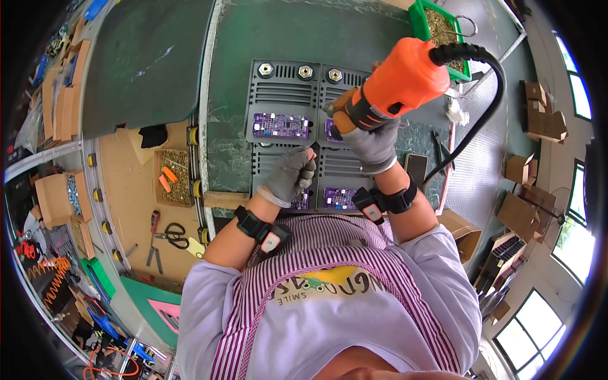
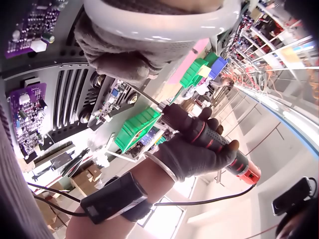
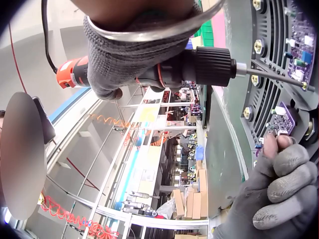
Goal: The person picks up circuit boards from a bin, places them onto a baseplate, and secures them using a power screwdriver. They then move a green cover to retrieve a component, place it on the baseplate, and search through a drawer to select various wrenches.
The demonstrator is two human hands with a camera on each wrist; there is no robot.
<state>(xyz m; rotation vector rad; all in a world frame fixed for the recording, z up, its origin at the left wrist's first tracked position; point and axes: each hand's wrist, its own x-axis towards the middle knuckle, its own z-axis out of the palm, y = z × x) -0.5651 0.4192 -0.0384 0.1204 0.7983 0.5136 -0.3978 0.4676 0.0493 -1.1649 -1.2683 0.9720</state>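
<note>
My right hand [image 1: 372, 144], in a grey glove, grips an orange and black electric screwdriver [image 1: 408, 73]. Its long bit [image 3: 274, 75] reaches down to a screw at the corner of a purple circuit board [image 3: 300, 47]. That board lies on a dark grey slotted housing [image 1: 345, 95] and is partly hidden by the hand in the head view. Lower left, my gloved left hand [image 1: 290, 174] hovers over the neighbouring housings with its fingers curled, bare thumb and index tips close together; nothing shows between them. Another purple board [image 1: 280, 126] lies on the upper left housing [image 1: 282, 95].
A green bin [image 1: 465, 63] of small brass-coloured parts stands at the far right. A phone [image 1: 416, 168] and pliers [image 1: 438, 149] lie right of the housings. On the left are a parts box [image 1: 173, 178], scissors [image 1: 174, 235] and a wooden strip [image 1: 227, 200]. The screwdriver's black cable [image 1: 497, 95] loops on the right.
</note>
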